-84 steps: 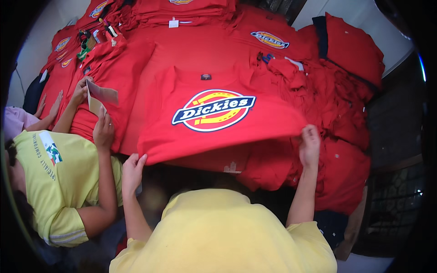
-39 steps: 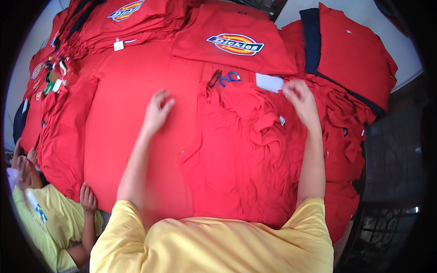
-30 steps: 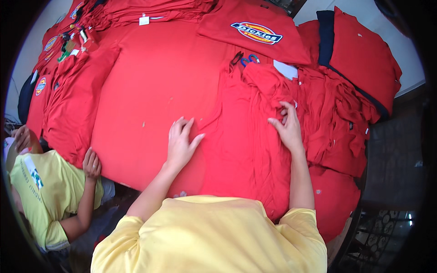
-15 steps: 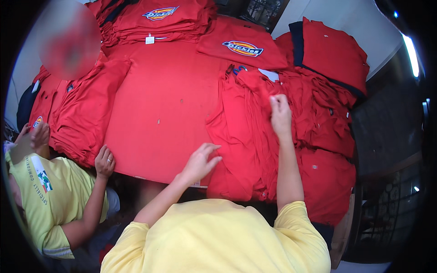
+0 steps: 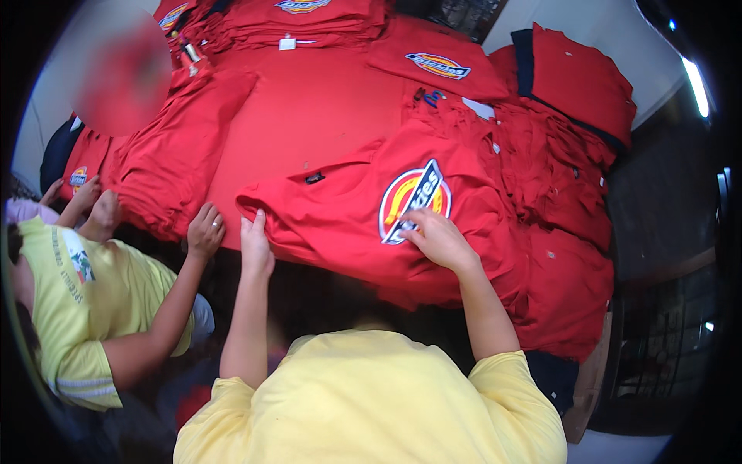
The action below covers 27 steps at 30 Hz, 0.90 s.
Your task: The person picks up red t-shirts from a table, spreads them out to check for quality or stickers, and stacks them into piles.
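Note:
A red T-shirt (image 5: 348, 220) with a big oval chest print in yellow, white and dark blue is spread before me at the table's near edge. My left hand (image 5: 256, 249) is closed on its left end, thumb uppermost, and holds the cloth up a little. Over the chest print is my right hand (image 5: 442, 241), fingers bent inward against the fabric. Whether they pinch anything is hidden. A small dark label (image 5: 314, 179) shows near the shirt's far edge.
Several red shirts lie in a heap (image 5: 541, 185) on the right, with blue-handled scissors (image 5: 433, 98) at its far end. Folded piles (image 5: 309, 23) stand at the back. At left, a co-worker's hand (image 5: 205, 230) rests by another red stack (image 5: 166, 178) at the red-topped table's (image 5: 309, 100) edge.
My left hand has moved left and taken hold of the shirt. My right hand has come nearer and left. The shirt has been drawn off the heap and spread, baring its print.

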Motion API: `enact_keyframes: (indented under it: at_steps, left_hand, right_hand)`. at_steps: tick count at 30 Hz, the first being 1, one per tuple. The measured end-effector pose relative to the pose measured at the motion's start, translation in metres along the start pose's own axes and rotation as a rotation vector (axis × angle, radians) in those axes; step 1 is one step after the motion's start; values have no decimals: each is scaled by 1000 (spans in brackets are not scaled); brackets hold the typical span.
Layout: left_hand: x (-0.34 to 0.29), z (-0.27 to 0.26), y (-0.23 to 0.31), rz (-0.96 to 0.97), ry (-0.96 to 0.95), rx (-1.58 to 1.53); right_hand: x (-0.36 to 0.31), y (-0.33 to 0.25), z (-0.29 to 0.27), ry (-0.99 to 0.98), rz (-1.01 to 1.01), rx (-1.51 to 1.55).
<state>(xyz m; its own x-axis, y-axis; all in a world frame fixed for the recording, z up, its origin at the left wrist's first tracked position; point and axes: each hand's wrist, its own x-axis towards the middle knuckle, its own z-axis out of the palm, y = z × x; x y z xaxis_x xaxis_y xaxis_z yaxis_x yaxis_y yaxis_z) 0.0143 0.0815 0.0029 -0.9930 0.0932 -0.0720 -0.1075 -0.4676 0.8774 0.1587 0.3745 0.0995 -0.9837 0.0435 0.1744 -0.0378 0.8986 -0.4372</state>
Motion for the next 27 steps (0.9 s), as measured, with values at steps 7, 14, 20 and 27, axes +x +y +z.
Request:
enact_keyframes:
  at_steps: [7,14,20,27]
  left_hand:
    - [-35,-29,33,455,142,1396]
    - [3,-15,-22,529,202,1646]
    - [-78,-51,7,265,418,559]
    - [-192,-68,217,829,740,-247]
  right_hand:
    - [107,18,55,211,-127,206]
    - [211,52,115,135,118,-278]
    - [169,66,115,-195,175,241]
    - [72,-103,45,-384,-220,1063]
